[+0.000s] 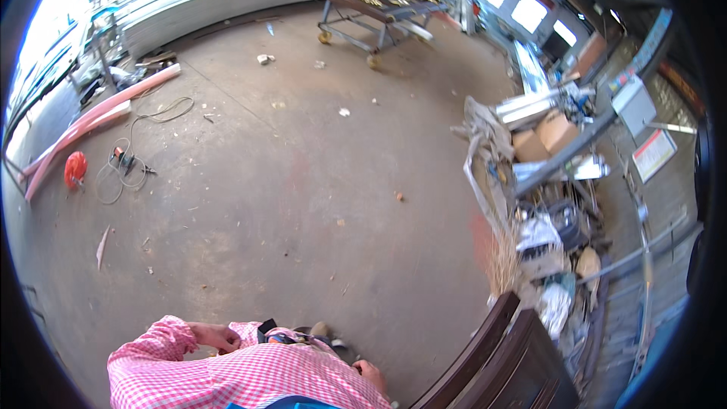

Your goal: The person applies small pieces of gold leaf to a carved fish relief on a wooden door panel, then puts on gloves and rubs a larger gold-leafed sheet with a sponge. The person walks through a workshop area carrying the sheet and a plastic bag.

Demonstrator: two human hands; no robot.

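Observation:
My left hand (222, 337) is drawn in at my left side, beside the pink checked shirt (219, 379). Its fingers curl together, and whatever may be inside them is hidden. Low on my right side hangs my right hand (371, 373), close to the shirt; its fingers point away and are mostly out of sight. Between the two hands, at my waist, shows a small black item (266, 327) with blue and orange parts beside it. Just ahead of the waist the tips of my shoes (322, 329) peek out. A dark brown panelled door or frame (522, 356) stands near my right hand.
A power tool with a cord (121, 157), a red rounded object (75, 170) and pink wrapped lengths (106, 117) lie at left. A wheeled rack (363, 4) stands at the far side. Cardboard boxes (556, 132), plastic sheeting and a straw broom (500, 261) crowd the right.

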